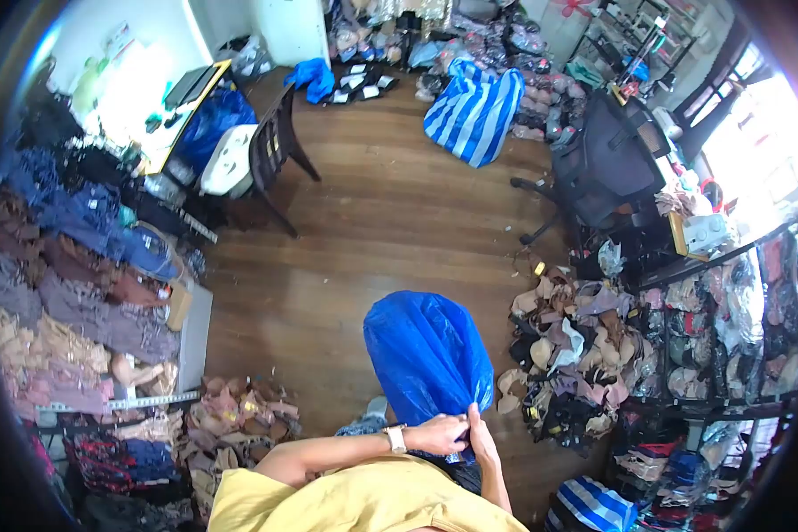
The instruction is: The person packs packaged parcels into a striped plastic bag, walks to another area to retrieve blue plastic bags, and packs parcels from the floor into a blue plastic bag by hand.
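Note:
A large blue plastic bag (430, 355), bulging and full-looking, is in front of my body near the bottom middle. My left hand (439, 434), with a watch (395, 438) on its wrist, is closed at the bag's gathered near end. Close beside it, my right hand (483, 439) also grips the gathered plastic, its thumb pointing up along the bag. The fingers partly hide the bunched end, and the contents cannot be seen through the plastic.
Piles of bras lie on the wooden floor (355, 213) at right (576, 346) and left (239, 412). Garment-filled shelves line both sides. A dark chair (275, 151), an office chair (612, 164) and a blue-and-white striped bag (476, 111) stand farther off. Another striped bag (594, 505) lies near me.

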`<state>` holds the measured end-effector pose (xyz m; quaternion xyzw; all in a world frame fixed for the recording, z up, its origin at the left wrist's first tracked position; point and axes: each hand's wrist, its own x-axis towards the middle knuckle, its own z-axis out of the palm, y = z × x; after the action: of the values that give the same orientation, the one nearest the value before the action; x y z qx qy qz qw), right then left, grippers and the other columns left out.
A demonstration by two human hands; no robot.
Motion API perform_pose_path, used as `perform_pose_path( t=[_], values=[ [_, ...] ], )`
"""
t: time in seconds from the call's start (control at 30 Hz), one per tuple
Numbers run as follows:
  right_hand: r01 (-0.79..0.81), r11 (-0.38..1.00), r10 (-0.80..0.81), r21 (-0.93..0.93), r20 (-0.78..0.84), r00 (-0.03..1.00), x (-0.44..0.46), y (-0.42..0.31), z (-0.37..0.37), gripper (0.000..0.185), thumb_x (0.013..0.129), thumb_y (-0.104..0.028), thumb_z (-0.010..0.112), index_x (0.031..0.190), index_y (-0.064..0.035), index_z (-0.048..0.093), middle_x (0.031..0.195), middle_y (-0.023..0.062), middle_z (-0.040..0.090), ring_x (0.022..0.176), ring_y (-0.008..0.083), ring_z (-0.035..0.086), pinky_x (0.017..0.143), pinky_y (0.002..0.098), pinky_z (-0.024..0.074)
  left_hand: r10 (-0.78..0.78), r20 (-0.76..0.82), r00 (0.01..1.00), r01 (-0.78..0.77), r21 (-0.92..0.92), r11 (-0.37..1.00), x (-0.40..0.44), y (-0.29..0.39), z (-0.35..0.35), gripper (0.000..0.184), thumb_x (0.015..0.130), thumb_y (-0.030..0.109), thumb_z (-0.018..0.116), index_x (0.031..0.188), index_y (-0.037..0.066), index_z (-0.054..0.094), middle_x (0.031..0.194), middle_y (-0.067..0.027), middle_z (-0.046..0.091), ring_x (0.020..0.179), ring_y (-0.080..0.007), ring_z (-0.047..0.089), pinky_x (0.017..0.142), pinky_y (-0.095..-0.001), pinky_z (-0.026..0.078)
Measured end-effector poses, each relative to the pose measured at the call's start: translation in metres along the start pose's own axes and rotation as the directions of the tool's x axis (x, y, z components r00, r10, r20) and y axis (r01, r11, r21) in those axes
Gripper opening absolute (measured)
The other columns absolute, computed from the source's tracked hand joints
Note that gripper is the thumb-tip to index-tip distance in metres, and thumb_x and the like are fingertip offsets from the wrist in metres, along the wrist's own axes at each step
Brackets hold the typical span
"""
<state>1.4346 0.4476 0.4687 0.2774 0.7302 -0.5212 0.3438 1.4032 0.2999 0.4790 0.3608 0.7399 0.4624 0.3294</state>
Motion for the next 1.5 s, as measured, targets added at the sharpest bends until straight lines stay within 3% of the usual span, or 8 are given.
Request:
perform_pose_path(
  t=[0.13, 0.3, 0.37, 0.47, 0.57, 0.77, 1.17, 1.5],
  values=[
    [0.091, 0.994, -0.093, -0.053, -0.048, 0.994, 0.057, -0.067, -0.023, 0.047, 0.072, -0.039, 0.051, 0.086, 0.0055, 0.056, 0.075, 0.012, 0.058, 0.073, 0.02, 0.054, 0.067, 0.0309, 0.0403, -0.159, 0.149, 0.976, 0.148, 0.08, 0.986, 0.043, -0.003, -0.065, 0.031, 0.073, 0.02, 0.051, 0.092, -0.005, 0.045, 0.089, -0.0226, 0.052, 0.08, -0.0359, 0.051, 0.068, -0.0434, 0.041],
    [0.334, 0.87, -0.407, -0.363, -0.146, 0.902, 0.148, -0.171, -0.049, 0.037, 0.068, -0.029, 0.055, 0.077, 0.0069, 0.054, 0.073, 0.0237, 0.056, 0.069, 0.0311, 0.055, 0.063, 0.0372, 0.0416, -0.068, -0.349, 0.934, 0.07, -0.008, 0.998, 0.081, -0.008, -0.167, 0.03, 0.075, 0.021, 0.053, 0.093, -0.004, 0.049, 0.081, -0.0202, 0.052, 0.077, -0.033, 0.051, 0.069, -0.0387, 0.041],
    [0.542, 0.727, -0.583, -0.422, 0.039, 0.812, 0.201, -0.207, -0.064, 0.036, 0.069, -0.027, 0.056, 0.076, 0.0077, 0.052, 0.07, 0.0185, 0.053, 0.068, 0.0244, 0.053, 0.058, 0.0358, 0.0403, 0.116, -0.66, 0.742, -0.07, 0.095, 0.993, 0.089, -0.026, -0.213, 0.03, 0.076, 0.019, 0.054, 0.098, -0.002, 0.051, 0.088, -0.0197, 0.053, 0.084, -0.0328, 0.051, 0.073, -0.0365, 0.041],
    [0.395, 0.898, -0.405, -0.195, -0.016, 0.914, 0.237, -0.293, -0.077, 0.025, 0.065, -0.019, 0.06, 0.067, 0.0007, 0.046, 0.065, 0.0037, 0.041, 0.063, 0.0128, 0.042, 0.052, 0.0307, 0.0359, -0.208, -0.88, 0.428, 0.327, -0.064, 0.943, 0.062, -0.044, -0.261, 0.027, 0.077, 0.017, 0.053, 0.097, 0.0, 0.053, 0.094, -0.0189, 0.053, 0.086, -0.0334, 0.051, 0.075, -0.0348, 0.042],
    [0.486, 0.854, -0.495, -0.187, -0.004, 0.869, 0.27, -0.36, -0.082, 0.023, 0.062, -0.013, 0.062, 0.062, -0.0039, 0.041, 0.063, -0.0012, 0.037, 0.058, 0.0093, 0.038, 0.048, 0.027, 0.033, -0.369, -0.91, 0.188, 0.629, -0.177, 0.757, 0.012, -0.095, -0.26, 0.028, 0.077, 0.02, 0.053, 0.094, -0.001, 0.054, 0.088, -0.0177, 0.055, 0.084, -0.0338, 0.051, 0.073, -0.0344, 0.043],
    [0.485, 0.871, -0.49, 0.082, 0.048, 0.87, 0.331, -0.476, -0.077, 0.019, 0.062, -0.01, 0.061, 0.062, -0.0021, 0.044, 0.059, -0.0016, 0.04, 0.054, 0.0092, 0.04, 0.047, 0.0253, 0.034, -0.751, -0.646, -0.135, 0.581, -0.666, 0.469, -0.062, -0.164, -0.287, 0.037, 0.076, 0.026, 0.052, 0.099, -0.003, 0.053, 0.083, -0.0182, 0.06, 0.081, -0.0291, 0.058, 0.073, -0.0329, 0.044],
    [0.344, 0.765, -0.364, 0.545, -0.076, 0.928, 0.452, -0.709, -0.073, 0.005, 0.07, -0.003, 0.052, 0.075, -0.0002, 0.054, 0.068, 0.0059, 0.056, 0.06, 0.0141, 0.056, 0.053, 0.0261, 0.0454, -0.183, -0.87, 0.458, 0.595, 0.147, 0.79, 0.083, -0.187, -0.685, 0.033, 0.078, 0.023, 0.052, 0.102, 0.0, 0.049, 0.085, -0.0187, 0.055, 0.077, -0.0349, 0.053, 0.068, -0.0402, 0.043],
    [0.349, 0.524, -0.565, 0.777, 0.01, 0.825, 0.628, -0.932, -0.126, 0.009, 0.074, -0.01, 0.051, 0.075, -0.0024, 0.055, 0.072, 0.0059, 0.059, 0.063, 0.0174, 0.057, 0.059, 0.0278, 0.0468, -0.448, -0.802, 0.395, 0.785, 0.041, 0.619, 0.101, -0.299, -0.814, 0.044, 0.078, 0.031, 0.048, 0.108, -0.001, 0.045, 0.094, -0.0203, 0.055, 0.088, -0.0343, 0.052, 0.076, -0.0398, 0.042]
  ],
)
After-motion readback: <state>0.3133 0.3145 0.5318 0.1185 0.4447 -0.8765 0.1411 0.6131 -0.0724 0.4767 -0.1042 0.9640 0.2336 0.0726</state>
